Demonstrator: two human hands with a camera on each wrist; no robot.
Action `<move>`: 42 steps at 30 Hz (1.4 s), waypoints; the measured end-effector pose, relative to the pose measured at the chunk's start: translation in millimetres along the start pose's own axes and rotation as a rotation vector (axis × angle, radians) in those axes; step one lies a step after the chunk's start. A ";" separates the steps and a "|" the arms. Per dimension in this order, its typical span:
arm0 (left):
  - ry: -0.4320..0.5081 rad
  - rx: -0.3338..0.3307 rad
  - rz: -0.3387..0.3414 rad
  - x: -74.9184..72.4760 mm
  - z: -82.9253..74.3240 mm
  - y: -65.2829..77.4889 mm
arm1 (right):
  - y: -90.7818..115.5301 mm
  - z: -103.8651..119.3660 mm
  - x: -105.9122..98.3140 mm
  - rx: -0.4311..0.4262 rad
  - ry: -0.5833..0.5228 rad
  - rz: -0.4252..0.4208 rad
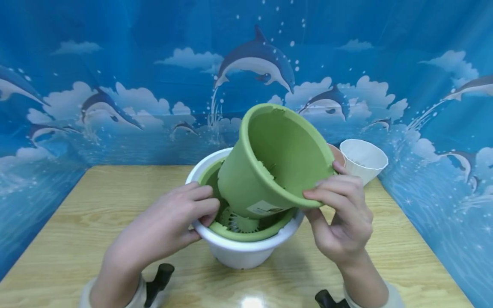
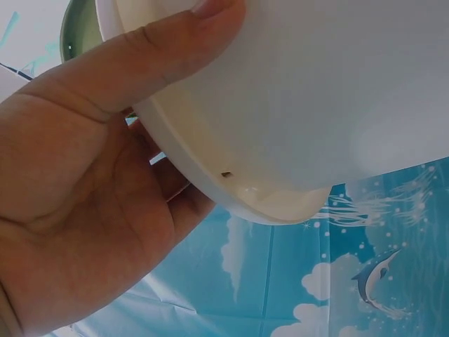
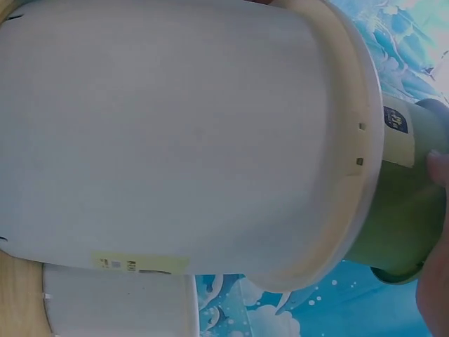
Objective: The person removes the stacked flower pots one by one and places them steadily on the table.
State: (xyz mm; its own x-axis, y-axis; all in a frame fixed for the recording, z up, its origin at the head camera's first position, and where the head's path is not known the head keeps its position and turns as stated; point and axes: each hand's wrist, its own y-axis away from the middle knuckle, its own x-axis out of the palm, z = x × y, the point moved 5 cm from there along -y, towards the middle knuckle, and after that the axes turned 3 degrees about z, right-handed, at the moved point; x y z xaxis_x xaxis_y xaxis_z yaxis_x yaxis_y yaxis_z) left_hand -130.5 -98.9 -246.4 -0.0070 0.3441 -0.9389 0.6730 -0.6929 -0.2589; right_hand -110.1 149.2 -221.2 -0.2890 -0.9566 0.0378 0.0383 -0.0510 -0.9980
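Observation:
A green flower pot (image 1: pixel 240 179) with a pale label (image 1: pixel 265 208) is tilted in the head view, its mouth toward the right. My right hand (image 1: pixel 343 209) holds it by the rim, fingers over the edge and thumb beneath. Its lower end sits inside a second green pot (image 1: pixel 248 235), whose slotted bottom shows. That pot is nested in a white flower pot (image 1: pixel 242 256) standing on the table. My left hand (image 1: pixel 181 214) grips the rim of the nested pots at the left. In the left wrist view its thumb (image 2: pixel 161 67) lies along the white pot's outer wall.
Behind my right hand stand a white pot (image 1: pixel 363 158) and a brownish pot (image 1: pixel 337 155), partly hidden. The wooden table (image 1: pixel 115 188) ends at a blue curtain (image 1: pixel 154 98) printed with dolphins. Black wrist-mount parts (image 1: pixel 159 280) show near my sleeves.

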 end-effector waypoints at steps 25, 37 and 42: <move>-0.011 -0.017 0.003 2.4 0.5 0.3 | -3.1 -1.1 -11.7 0.001 -0.008 -0.286; -0.021 -0.027 0.008 2.3 0.1 -0.4 | -3.6 -4.4 -21.9 0.010 0.021 -0.381; -0.026 -0.025 0.003 2.0 -0.4 -0.3 | -4.7 -5.6 -26.1 0.032 0.052 -0.407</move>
State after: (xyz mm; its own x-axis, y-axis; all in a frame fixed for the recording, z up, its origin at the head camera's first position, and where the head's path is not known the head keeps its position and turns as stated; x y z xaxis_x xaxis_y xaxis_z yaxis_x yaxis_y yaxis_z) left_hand -130.4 -97.7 -248.1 -0.0242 0.3253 -0.9453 0.6910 -0.6779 -0.2510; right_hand -108.1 176.0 -217.8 -0.3343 -0.8408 0.4258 -0.0595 -0.4320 -0.8999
